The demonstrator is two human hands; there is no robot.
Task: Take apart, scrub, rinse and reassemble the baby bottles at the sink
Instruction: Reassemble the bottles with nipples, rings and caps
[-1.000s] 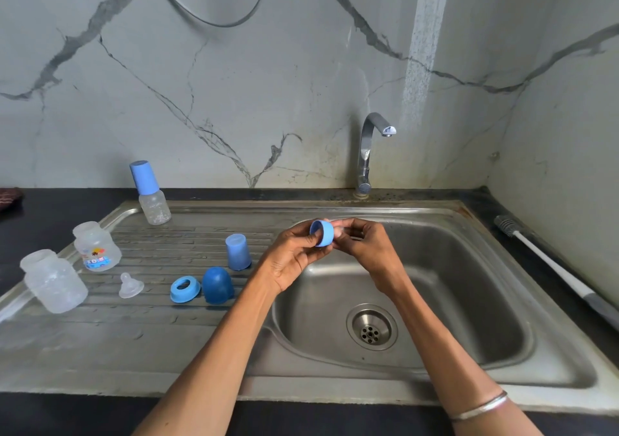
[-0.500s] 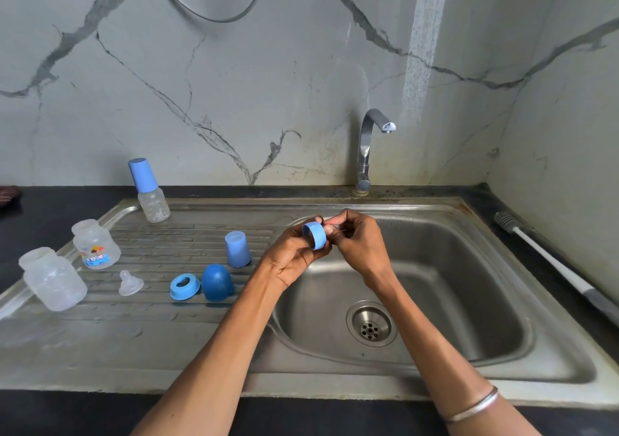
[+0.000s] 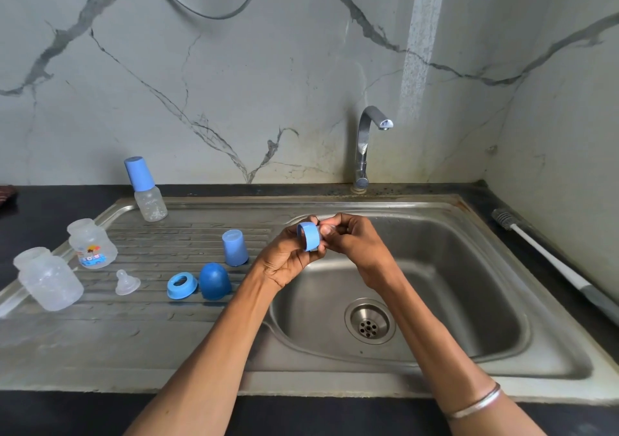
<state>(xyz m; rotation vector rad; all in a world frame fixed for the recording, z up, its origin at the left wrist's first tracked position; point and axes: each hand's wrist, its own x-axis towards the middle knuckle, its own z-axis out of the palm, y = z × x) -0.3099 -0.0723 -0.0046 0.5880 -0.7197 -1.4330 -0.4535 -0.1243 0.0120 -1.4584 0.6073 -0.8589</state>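
Note:
My left hand (image 3: 284, 261) grips a light blue screw ring (image 3: 310, 235) above the left edge of the sink basin (image 3: 469, 285). My right hand (image 3: 355, 244) pinches a clear teat at the ring's right side; the teat is mostly hidden by my fingers. On the draining board (image 3: 134, 328) lie a second blue ring (image 3: 181, 285), a dark blue dome cap (image 3: 214, 281), a light blue cap (image 3: 234, 247) and a clear teat (image 3: 126, 282). Two open clear bottles (image 3: 48, 280) (image 3: 92, 243) stand at the left. A capped bottle (image 3: 145, 189) stands at the back.
The tap (image 3: 366, 147) rises behind the basin and no water is running. A drain (image 3: 369, 321) sits in the basin floor. A white-handled bottle brush (image 3: 549, 261) lies on the dark counter (image 3: 586, 301) at the right, along the wall.
Both hands have shifted slightly left with the ring. The ring has turned a little in my left hand, and my right fingers have worked at its right side.

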